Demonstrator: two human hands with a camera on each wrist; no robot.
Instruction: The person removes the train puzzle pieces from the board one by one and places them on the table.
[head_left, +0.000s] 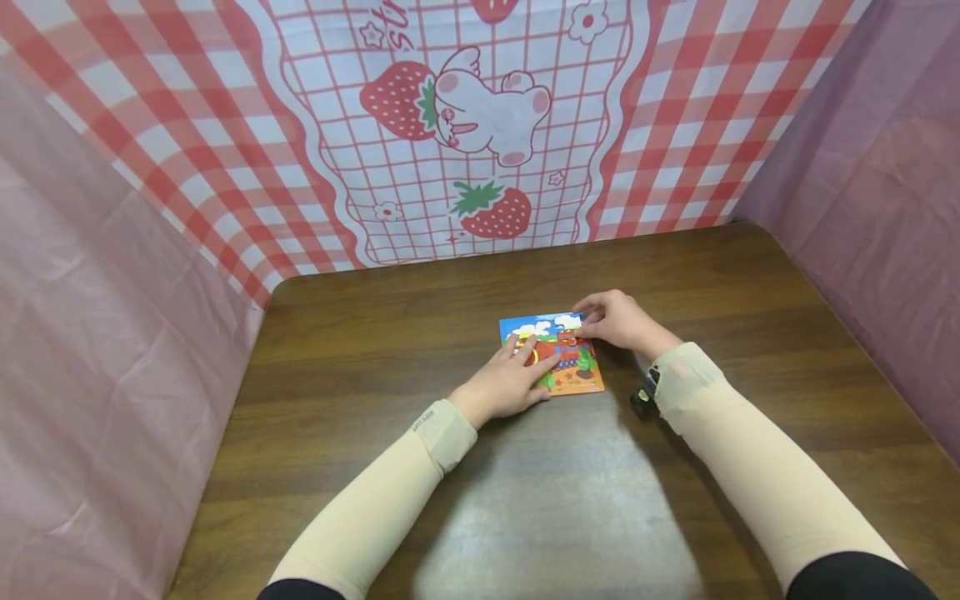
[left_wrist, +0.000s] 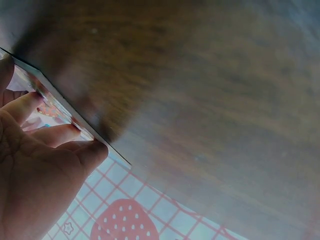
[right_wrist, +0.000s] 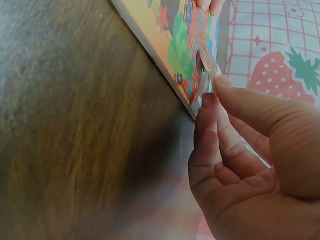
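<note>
A square jigsaw puzzle board (head_left: 577, 386) lies on the table, printed with blue sky, white clouds and orange ground. My left hand (head_left: 506, 385) rests on its left part with spread fingers, covering some of the picture. The left wrist view shows those fingertips along the edge of the board (left_wrist: 82, 120). At the board's upper right corner, my right hand (head_left: 621, 321) pinches a thin puzzle piece (right_wrist: 209, 64) between thumb and fingers. In the right wrist view that piece stands tilted up from the board's surface; its far end is hard to make out.
The brown wooden table (head_left: 360, 350) extends around the board. A red-checked cloth (head_left: 675, 125) with strawberries hangs behind it, and pink curtains (head_left: 112, 350) close off both sides. A small black device (head_left: 642, 398) sits at my right wrist.
</note>
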